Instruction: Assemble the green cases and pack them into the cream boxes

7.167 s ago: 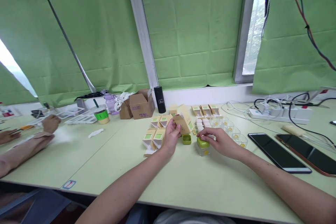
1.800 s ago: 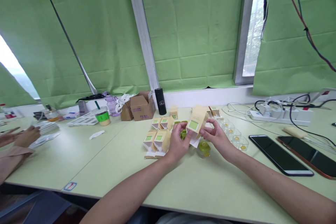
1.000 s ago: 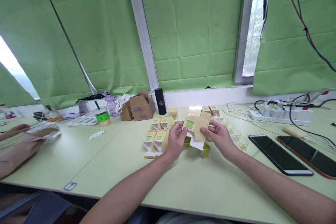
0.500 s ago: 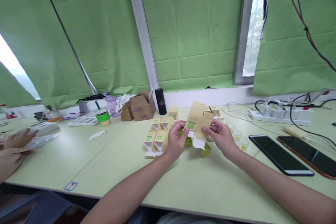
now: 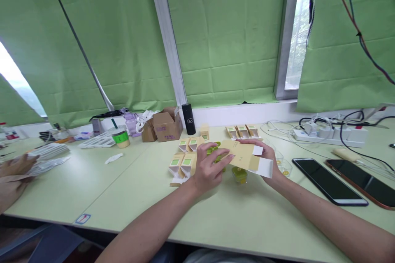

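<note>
A flattened kraft-paper box (image 5: 242,154) with white flaps at its right end is held above the table. My right hand (image 5: 268,158) is closed around its right side, with the fingers partly hidden behind it. At the box's left end, my left hand (image 5: 210,166) grips the edge with its fingertips; its thumb is mostly hidden. Beneath the box sits a small clear cup with green and yellow contents (image 5: 240,175). More green pieces (image 5: 214,148) show just behind my left hand. Folded kraft boxes with green squares (image 5: 182,164) stand to the left.
Three similar boxes (image 5: 242,131) stand behind my hands. Clear cups (image 5: 286,168), two phones (image 5: 328,181) and a power strip (image 5: 333,135) lie right. Left are a black bottle (image 5: 189,119), a cardboard box (image 5: 168,125), a drink cup (image 5: 121,137) and another person's hands (image 5: 18,168).
The box has been turned over, its green square out of sight and its white flaps now pointing right. My right hand has moved under its right side; my left hand's fingers reach across its left end.
</note>
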Motion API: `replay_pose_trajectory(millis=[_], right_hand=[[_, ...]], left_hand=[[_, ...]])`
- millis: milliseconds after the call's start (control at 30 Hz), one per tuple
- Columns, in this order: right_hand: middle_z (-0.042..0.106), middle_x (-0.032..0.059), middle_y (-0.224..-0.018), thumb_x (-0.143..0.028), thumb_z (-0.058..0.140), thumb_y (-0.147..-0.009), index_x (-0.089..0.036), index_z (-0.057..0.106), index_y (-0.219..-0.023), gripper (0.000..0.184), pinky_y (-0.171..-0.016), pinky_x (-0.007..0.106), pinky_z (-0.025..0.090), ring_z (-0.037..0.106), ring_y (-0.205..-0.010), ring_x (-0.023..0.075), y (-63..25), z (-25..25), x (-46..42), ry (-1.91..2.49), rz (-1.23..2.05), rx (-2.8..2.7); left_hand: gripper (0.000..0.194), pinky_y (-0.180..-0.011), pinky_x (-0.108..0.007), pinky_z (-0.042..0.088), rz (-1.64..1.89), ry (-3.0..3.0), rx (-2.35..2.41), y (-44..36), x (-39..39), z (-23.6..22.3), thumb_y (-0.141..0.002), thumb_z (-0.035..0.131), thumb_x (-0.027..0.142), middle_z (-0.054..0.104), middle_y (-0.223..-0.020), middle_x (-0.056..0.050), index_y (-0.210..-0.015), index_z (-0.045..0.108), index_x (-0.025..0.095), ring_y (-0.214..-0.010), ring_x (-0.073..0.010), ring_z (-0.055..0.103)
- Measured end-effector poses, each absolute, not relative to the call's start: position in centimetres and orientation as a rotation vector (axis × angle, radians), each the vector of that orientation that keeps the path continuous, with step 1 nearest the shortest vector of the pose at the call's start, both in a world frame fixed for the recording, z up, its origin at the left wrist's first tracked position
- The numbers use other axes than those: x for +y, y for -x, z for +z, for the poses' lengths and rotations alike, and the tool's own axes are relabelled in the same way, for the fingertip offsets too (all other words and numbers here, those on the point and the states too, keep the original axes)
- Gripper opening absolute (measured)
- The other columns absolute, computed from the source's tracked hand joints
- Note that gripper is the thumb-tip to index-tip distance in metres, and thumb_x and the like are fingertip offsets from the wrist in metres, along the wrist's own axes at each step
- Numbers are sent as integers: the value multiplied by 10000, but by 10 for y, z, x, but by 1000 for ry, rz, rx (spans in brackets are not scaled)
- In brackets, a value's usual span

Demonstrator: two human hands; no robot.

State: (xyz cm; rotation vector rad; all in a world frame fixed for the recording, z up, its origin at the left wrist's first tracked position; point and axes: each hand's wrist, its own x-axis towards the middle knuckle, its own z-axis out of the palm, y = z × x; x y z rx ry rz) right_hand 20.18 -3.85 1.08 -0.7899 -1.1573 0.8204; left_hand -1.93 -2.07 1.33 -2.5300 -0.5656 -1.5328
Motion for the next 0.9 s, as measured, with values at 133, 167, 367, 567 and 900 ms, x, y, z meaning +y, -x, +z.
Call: replay_pose_trajectory(millis=[133, 167, 367, 567, 900], right_hand=[[804, 75, -1102, -281, 804, -629, -270, 825, -871, 243, -827, 438, 590, 730, -1015, 334, -204, 8, -33, 794, 879, -1090], [805, 76, -1079, -285, 809, -622, -265, 826, -873, 252, -808, 436, 589, 731, -989, 331, -204, 8, -32, 804, 878, -1085], [794, 75, -1033, -262, 797, -615, -257, 812, -874, 259, -738, 417, 592, 725, -895, 306, -205, 6, -32, 817, 929, -1057], [782, 76, -1093, -328, 836, -667, -245, 758, -1050, 400, -789, 387, 578, 710, -985, 290, -204, 1, -30, 900, 795, -1228], [803, 101, -1034, -599, 806, -761, -242, 684, -1101, 508, -718, 352, 550, 728, -938, 256, -201, 4, -33, 944, 888, -1267]], left_hand=[[292, -1046, -557, 394, -1535, 2598, -593, 21, -18, 11, -894, 727, 279, 787, -1128, -60, -1150, 780, 410, -1176, -340, 585], [293, -1046, -556, 390, -1539, 2602, -599, 21, -18, 10, -895, 727, 283, 788, -1128, -59, -1153, 777, 411, -1174, -340, 590], [341, -1027, -566, 397, -1470, 2556, -606, 20, -18, 9, -892, 692, 218, 788, -1167, -55, -1173, 773, 394, -1180, -343, 590], [301, -987, -525, 495, -1780, 2468, -683, 9, -18, 14, -925, 664, 191, 795, -1099, -68, -1164, 786, 327, -1099, -299, 631], [240, -817, -358, 599, -2311, 2369, -1614, 9, 31, 26, -883, 751, 354, 797, -993, -108, -1014, 777, 155, -872, -227, 744]])
